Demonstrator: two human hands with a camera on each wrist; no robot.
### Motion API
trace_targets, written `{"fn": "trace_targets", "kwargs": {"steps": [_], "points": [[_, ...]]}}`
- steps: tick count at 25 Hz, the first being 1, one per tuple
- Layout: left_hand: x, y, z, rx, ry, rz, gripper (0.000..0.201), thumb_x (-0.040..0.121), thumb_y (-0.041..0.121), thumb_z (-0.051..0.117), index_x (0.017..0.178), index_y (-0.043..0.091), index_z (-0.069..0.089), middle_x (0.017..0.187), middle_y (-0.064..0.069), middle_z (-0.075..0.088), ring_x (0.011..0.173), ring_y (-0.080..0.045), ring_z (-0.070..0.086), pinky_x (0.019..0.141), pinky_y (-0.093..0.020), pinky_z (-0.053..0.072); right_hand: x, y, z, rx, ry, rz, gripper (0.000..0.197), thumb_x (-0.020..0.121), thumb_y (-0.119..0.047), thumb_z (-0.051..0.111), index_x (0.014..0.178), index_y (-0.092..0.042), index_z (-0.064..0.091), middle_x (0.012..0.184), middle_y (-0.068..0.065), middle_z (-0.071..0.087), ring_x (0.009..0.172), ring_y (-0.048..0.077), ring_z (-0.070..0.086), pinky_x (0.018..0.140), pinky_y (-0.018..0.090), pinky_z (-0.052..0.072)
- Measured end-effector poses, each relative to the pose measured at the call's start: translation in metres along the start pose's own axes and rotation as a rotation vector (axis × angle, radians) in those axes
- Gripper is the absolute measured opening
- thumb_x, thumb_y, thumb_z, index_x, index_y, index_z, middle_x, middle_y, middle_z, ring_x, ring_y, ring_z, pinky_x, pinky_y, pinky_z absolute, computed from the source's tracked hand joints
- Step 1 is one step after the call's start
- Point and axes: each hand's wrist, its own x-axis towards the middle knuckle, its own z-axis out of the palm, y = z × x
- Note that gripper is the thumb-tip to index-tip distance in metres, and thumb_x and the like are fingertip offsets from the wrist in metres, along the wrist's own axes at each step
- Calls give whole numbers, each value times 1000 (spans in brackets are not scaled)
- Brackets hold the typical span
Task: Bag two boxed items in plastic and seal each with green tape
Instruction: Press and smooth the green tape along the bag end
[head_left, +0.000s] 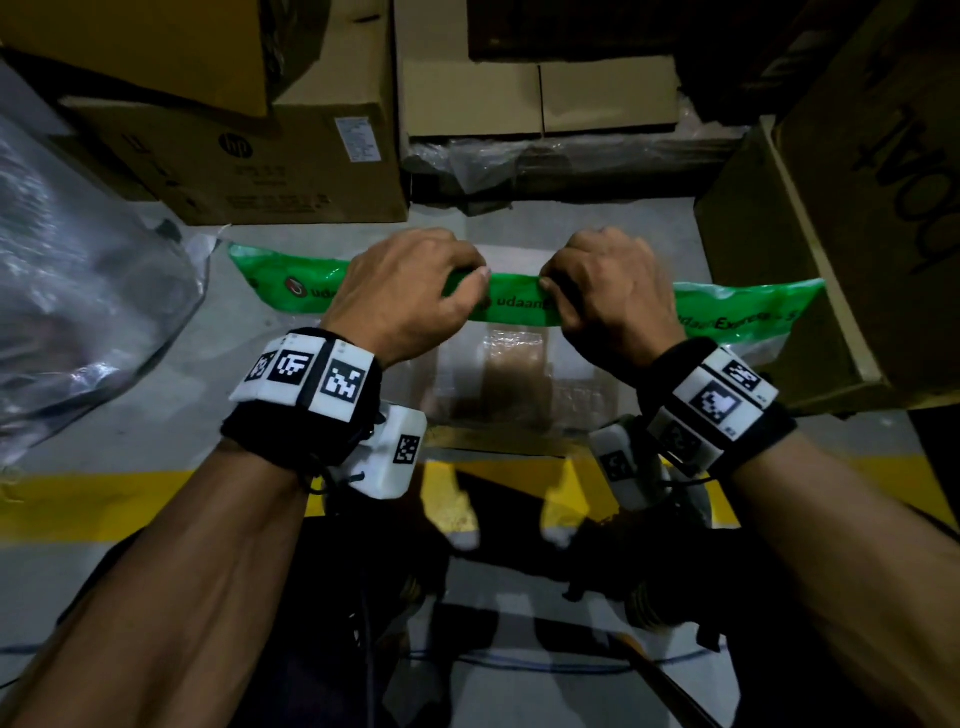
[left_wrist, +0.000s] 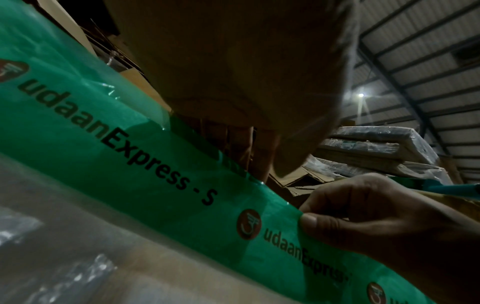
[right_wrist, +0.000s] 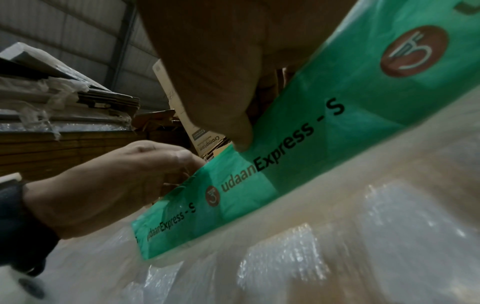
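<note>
Green tape strip, printed "udaanExpress - S": stretched sideways across the far edge of a clear plastic bag on the grey floor; brown boxed item visible through the plastic, just nearer than the strip. Left hand: fingers curled, thumb and fingertips pinching the strip's middle. Right hand: fingers curled, pinching the strip just beside the left. Cardboard cartons: stacked beyond the strip

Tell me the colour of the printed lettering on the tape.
Black on the green tape, clearest in the left wrist view.
</note>
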Motion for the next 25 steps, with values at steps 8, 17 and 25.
{"fn": "trace_targets", "kwargs": {"steps": [8,17,25], "points": [[1,-3,1,27,0,22,20,96,30,49,110,23,63,102,2,61,96,-19,54,74,-33,40,-1,0,1,30,-1,1,23,95,-32,51,93,-15,67,91,5,59,85,24,50,75,38,39],[0,4,1,71,31,-9,20,93,35,52,106,24,61,102,4,59,95,-17,53,71,-31,35,-1,-3,-2,35,-37,10,23,95,-31,50,93,-16,67,92,5,59,85,23,48,75,39,39],[9,20,4,81,27,50,13,95,31,48,96,21,56,94,3,51,92,-17,48,73,-30,35,-3,-1,-1,49,-29,9,23,93,-34,51,90,-18,67,87,3,58,81,21,49,71,38,40]]}}
